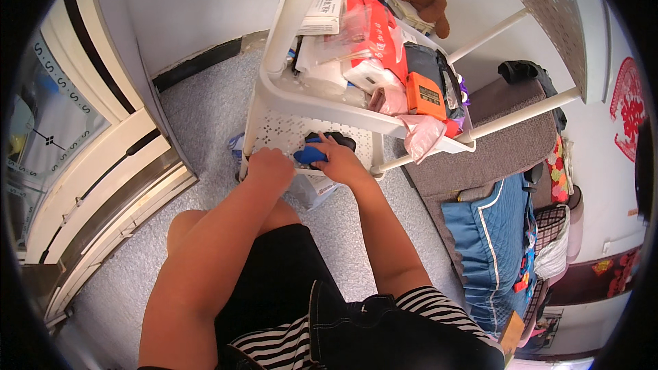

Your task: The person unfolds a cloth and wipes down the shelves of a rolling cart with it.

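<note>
My right hand grips a black and blue item over the lower shelf of a white trolley. The item has a soft, padded look, but its exact kind is hard to tell. At the front left corner of that shelf, my left hand is curled over the rim, with its fingertips hidden. The lower shelf is white plastic pierced with small holes. Under its front edge shows a clear plastic bag with something printed inside.
The upper trolley tray holds a red bag, an orange box, a white box and a pink plastic bag. A brown sofa with a blue quilted cover stands right. A glazed cabinet stands left.
</note>
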`<state>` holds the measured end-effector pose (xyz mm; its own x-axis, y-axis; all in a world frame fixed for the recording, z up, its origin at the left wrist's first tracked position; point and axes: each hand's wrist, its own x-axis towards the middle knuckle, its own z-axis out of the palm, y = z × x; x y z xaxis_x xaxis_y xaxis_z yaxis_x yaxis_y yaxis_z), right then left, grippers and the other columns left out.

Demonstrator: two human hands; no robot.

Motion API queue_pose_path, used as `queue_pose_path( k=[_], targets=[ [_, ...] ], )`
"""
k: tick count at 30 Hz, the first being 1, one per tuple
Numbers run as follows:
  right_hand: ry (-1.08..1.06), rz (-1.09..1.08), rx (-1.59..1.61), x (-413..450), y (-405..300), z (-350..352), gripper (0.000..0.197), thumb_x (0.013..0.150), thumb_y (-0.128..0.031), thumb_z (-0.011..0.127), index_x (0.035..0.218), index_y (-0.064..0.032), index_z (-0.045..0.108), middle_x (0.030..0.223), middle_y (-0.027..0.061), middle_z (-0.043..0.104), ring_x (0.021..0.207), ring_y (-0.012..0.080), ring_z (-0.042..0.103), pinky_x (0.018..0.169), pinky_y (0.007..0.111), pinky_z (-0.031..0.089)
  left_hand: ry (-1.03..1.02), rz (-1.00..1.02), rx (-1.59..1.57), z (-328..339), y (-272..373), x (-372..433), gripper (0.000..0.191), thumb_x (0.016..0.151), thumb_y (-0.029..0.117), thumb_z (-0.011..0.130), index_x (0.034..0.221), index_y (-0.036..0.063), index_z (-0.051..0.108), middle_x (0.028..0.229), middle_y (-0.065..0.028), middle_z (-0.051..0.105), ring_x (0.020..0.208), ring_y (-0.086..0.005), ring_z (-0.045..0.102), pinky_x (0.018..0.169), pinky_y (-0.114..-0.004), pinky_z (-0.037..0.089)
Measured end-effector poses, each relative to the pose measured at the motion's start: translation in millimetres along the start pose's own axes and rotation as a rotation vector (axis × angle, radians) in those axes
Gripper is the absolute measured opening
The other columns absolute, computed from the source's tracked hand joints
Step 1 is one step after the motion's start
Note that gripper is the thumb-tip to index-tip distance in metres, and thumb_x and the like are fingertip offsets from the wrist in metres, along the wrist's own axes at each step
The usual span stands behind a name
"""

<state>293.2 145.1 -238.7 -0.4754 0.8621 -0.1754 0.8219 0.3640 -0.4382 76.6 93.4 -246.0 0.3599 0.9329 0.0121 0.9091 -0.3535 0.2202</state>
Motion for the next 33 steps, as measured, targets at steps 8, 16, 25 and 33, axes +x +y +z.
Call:
queue_pose_path(
  k=[8, 16, 25, 33],
  targets=[
    [0.262, 0.067, -0.058, 59, 12, 4, 0.053, 0.082, -0.019, 0.077, 0.132, -0.0131, 0.062, 0.137, 0.0235, 0.056, 0.127, 0.0436, 0.052, 0.105, 0.047, 0.044, -0.089, -0.021, 0.033, -8, 5, 2, 0.022, 0.088, 0.03, 0.066, 0.094, 0.014, 0.079, 0.096, -0.007, 0.068, 0.095, -0.0278, 0.065, 0.077, -0.039, 0.056],
    [0.35, 0.14, -0.213, 82, -4, 4, 0.049, 0.085, -0.025, 0.071, 0.13, -0.0081, 0.061, 0.127, 0.0264, 0.06, 0.12, 0.0469, 0.054, 0.102, 0.05, 0.044, -0.106, -0.076, -0.007, -13, 1, 0, 0.025, 0.09, 0.035, 0.066, 0.099, 0.0155, 0.079, 0.099, -0.0061, 0.068, 0.101, -0.0273, 0.064, 0.079, -0.04, 0.055],
    [-0.059, -0.061, 0.043, 11, -20, 5, 0.061, 0.083, -0.018, 0.075, 0.141, -0.0177, 0.056, 0.154, 0.0207, 0.042, 0.143, 0.043, 0.036, 0.115, 0.051, 0.036, -0.012, -0.074, -0.006, -3, 2, 1, 0.022, 0.084, 0.032, 0.07, 0.09, 0.0136, 0.08, 0.093, -0.0046, 0.069, 0.091, -0.0276, 0.066, 0.073, -0.039, 0.055],
    [0.054, -0.011, -0.055, 71, -28, 6, 0.066, 0.085, -0.02, 0.075, 0.146, -0.0171, 0.05, 0.158, 0.0202, 0.036, 0.146, 0.0412, 0.033, 0.117, 0.052, 0.031, -0.115, -0.127, 0.019, -10, 4, 2, 0.024, 0.089, 0.032, 0.065, 0.093, 0.0129, 0.079, 0.101, -0.0063, 0.067, 0.102, -0.0275, 0.062, 0.077, -0.04, 0.053]
  ],
)
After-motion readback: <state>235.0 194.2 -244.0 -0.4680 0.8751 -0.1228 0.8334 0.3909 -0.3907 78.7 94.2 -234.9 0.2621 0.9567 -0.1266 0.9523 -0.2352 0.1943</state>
